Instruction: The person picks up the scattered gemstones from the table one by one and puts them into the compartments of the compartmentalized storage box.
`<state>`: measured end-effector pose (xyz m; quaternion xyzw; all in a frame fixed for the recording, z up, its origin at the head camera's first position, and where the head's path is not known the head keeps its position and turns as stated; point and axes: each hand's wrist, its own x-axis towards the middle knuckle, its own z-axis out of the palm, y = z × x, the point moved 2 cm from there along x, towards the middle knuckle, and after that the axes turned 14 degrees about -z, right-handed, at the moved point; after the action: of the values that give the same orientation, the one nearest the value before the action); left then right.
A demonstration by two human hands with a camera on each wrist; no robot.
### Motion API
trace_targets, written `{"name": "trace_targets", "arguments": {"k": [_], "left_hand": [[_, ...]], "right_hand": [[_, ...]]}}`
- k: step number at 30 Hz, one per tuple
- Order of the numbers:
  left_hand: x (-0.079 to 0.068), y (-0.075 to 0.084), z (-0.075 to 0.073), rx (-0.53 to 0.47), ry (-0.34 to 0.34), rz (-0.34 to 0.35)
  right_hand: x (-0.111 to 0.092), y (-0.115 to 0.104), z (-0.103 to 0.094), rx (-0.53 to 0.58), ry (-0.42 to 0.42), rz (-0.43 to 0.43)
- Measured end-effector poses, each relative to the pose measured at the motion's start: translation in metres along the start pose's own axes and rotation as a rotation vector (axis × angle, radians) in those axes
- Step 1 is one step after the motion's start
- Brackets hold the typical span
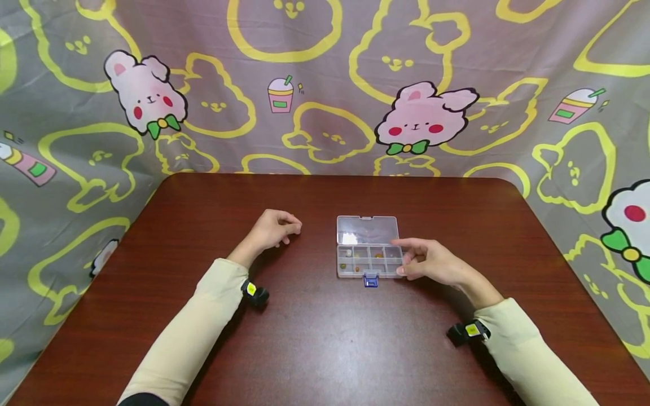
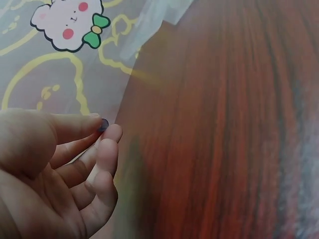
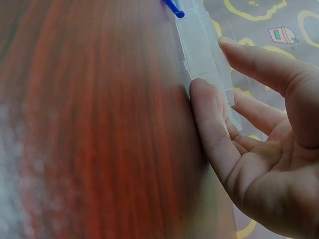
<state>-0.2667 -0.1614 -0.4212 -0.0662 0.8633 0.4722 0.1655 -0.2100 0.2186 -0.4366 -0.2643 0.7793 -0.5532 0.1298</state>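
Observation:
A clear plastic compartment box [image 1: 369, 261] lies on the table with its lid [image 1: 368, 230] raised back; a blue latch [image 1: 371, 281] sticks out at its front. Several small brownish and pale pieces sit in its compartments. To the left of the box, my left hand [image 1: 274, 228] hovers apart from it. Between thumb and forefinger it pinches a small dark round bead [image 2: 103, 125], best seen in the left wrist view. My right hand [image 1: 431, 262] is at the box's right end, its fingers loosely spread and touching the side; nothing is pinched there.
The brown wooden table [image 1: 325, 338] stretches out around the box and both arms. A grey curtain [image 1: 325, 79] with yellow outlines and pink rabbit heads hangs behind the table and along its sides. Each wrist wears a small black camera [image 1: 257, 295].

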Motion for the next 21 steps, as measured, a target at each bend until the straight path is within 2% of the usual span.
{"name": "trace_targets", "arguments": {"k": [9,21], "left_hand": [[-0.013,0.003,0.005,-0.073,-0.074,0.01],[-0.026,0.013,0.025,-0.14,-0.189,0.036]], "right_hand": [[0.0,0.0,0.0,-0.005,-0.005,0.002],[-0.001,-0.001,0.0,-0.004,-0.002,-0.002]]}}
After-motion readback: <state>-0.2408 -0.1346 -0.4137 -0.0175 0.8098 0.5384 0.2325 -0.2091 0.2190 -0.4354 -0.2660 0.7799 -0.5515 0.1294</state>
